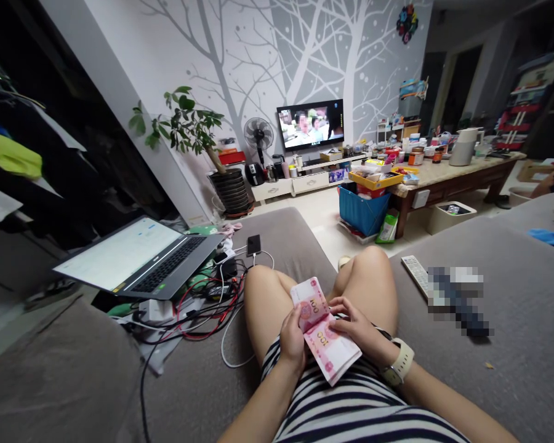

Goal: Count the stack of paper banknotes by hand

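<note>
A stack of pink banknotes rests over my lap, between both hands. My left hand grips the stack's left edge, thumb on the top note, which bends upward at its far end. My right hand holds the stack from the right, fingers lying on the top note near its middle. A pale watch sits on my right wrist. I sit on a grey sofa with bare knees forward.
An open laptop lies on the sofa to my left beside tangled cables and a phone. A remote lies on my right. Ahead stand a cluttered low table, a blue bin, a TV and a potted plant.
</note>
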Demonstrator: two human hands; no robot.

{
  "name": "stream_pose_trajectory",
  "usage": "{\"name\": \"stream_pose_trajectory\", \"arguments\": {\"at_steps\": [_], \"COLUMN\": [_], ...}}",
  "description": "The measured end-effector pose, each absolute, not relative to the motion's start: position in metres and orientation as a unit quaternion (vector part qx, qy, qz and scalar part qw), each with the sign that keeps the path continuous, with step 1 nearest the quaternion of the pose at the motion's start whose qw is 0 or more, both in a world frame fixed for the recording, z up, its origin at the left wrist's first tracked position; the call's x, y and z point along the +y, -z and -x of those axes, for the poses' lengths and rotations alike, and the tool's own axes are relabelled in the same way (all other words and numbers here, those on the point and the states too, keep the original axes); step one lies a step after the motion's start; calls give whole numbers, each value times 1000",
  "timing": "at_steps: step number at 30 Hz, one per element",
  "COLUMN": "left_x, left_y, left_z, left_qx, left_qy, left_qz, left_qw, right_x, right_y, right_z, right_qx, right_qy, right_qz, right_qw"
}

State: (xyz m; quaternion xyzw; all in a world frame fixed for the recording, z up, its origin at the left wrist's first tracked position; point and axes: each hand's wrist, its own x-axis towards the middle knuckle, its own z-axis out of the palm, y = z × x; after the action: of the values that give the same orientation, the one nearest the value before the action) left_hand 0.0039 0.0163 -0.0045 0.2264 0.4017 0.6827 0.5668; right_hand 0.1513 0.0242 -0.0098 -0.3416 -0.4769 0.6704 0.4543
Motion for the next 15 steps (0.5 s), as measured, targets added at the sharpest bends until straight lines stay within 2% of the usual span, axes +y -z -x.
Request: {"name": "stream_pose_trajectory", "arguments": {"at_steps": [4, 8, 12, 15], "left_x": [26, 37, 46, 50], "left_y": [-6, -22, -37, -48], "left_z": [-4, -4, 2, 7], "left_qx": [392, 365, 356, 330], "left_qy": [-685, -681, -691, -665], "left_qz": [-237, -257, -291, -322], "left_qw": [566, 581, 558, 588], "right_x": [28, 36, 45, 49], "right_y": [-12, -37, -46, -49], "right_z": [-150, -149, -145, -141], "right_qx": [-439, -429, -446, -456], "right_qy": [-725, -720, -738, -750], "right_qz": [339, 317, 252, 221], "right_qw": [408, 444, 440, 426]}}
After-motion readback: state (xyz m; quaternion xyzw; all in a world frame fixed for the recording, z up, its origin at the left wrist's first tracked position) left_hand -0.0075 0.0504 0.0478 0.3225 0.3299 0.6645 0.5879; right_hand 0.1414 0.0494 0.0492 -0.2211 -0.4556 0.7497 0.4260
